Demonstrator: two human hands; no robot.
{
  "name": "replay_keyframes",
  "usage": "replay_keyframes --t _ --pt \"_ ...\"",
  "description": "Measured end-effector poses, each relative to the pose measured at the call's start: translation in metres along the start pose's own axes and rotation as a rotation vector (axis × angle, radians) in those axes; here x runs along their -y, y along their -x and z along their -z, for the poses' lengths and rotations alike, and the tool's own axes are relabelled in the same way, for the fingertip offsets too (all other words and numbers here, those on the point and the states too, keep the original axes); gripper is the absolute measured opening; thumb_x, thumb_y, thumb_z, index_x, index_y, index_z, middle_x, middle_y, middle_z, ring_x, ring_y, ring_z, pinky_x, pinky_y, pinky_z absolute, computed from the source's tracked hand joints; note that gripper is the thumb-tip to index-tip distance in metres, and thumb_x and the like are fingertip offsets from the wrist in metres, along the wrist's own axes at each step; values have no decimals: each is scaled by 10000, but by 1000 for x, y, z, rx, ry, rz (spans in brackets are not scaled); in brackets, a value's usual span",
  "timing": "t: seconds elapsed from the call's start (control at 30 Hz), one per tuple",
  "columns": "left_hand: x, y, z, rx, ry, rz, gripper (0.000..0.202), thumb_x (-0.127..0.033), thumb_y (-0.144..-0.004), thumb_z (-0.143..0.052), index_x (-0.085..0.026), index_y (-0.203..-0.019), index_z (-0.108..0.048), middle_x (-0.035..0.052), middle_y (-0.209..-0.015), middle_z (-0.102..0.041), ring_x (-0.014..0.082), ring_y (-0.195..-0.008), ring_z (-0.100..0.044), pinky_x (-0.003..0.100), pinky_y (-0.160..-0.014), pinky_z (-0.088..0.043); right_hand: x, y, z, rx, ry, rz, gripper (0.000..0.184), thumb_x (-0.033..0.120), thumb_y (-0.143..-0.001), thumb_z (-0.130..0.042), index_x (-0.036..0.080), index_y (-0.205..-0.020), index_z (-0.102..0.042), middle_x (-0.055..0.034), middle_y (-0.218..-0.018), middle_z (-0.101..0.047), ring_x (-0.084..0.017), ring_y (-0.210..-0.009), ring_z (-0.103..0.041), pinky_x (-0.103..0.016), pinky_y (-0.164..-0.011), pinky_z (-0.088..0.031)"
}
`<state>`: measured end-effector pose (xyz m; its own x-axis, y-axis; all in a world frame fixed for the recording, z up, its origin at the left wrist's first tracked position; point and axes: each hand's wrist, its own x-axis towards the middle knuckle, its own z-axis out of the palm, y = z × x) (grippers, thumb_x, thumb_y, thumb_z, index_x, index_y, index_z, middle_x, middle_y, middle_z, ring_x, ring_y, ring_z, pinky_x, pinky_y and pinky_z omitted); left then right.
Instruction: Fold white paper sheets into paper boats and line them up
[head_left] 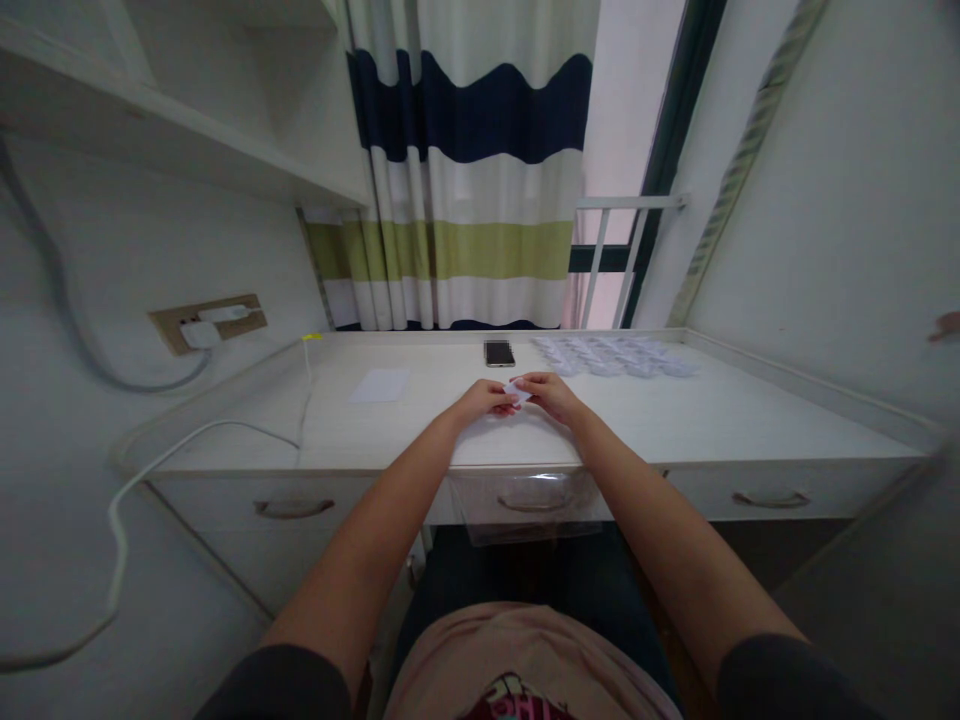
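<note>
Between my two hands, just above the white desk (pixel 420 440), is a small piece of white paper (pixel 517 392). My left hand (pixel 486 400) grips its left side with closed fingers. From the right, my right hand (pixel 549 393) pinches its upper part. The fingers cover much of the paper, so its exact shape cannot be made out. A dark phone (pixel 499 353) lies flat just beyond my hands. Farther right, several small white folded paper pieces (pixel 611 357) are laid out in rows. A flat white paper sheet (pixel 379 385) rests to the left.
A clear plastic bag (pixel 525 505) hangs at the desk's front edge, over a drawer handle. A white cable (pixel 217 425) runs across the left side towards a wall socket (pixel 210 322). A shelf (pixel 187 130) juts out at upper left; a striped curtain (pixel 472 190) hangs behind.
</note>
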<state>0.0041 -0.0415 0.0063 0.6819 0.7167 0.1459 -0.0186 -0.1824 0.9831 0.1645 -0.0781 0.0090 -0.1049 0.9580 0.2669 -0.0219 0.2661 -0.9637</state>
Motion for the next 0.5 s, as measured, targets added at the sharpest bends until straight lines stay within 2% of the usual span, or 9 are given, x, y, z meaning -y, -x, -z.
replay_keyframes --t 0.13,0.3,0.5 --pt "-3 2 -1 18 3 -6 291 -341 -569 -733 -94 -691 -637 53 -601 -643 80 -516 -540 210 -540 -425 0 -1 1 -1 -36 -50 287 381 -543 -724 163 -725 -679 -32 -701 -648 -112 -608 -548 -244 -582 -412" --pt "1 -4 -1 -147 -57 -42 253 -308 -598 -712 -103 -704 -609 41 -617 -623 93 -531 -551 216 -523 -432 0 -3 1 -135 111 59 269 401 -570 -688 163 -692 -661 16 -553 -559 -77 -493 -432 -226 -483 -324" --pt "10 -10 0 -235 -154 -139 243 -301 -606 -690 -121 -733 -589 16 -657 -592 91 -571 -533 185 -469 -419 4 -1 -5 -59 244 93 273 408 -562 -665 144 -631 -645 26 -483 -507 -76 -462 -382 -241 -470 -301"
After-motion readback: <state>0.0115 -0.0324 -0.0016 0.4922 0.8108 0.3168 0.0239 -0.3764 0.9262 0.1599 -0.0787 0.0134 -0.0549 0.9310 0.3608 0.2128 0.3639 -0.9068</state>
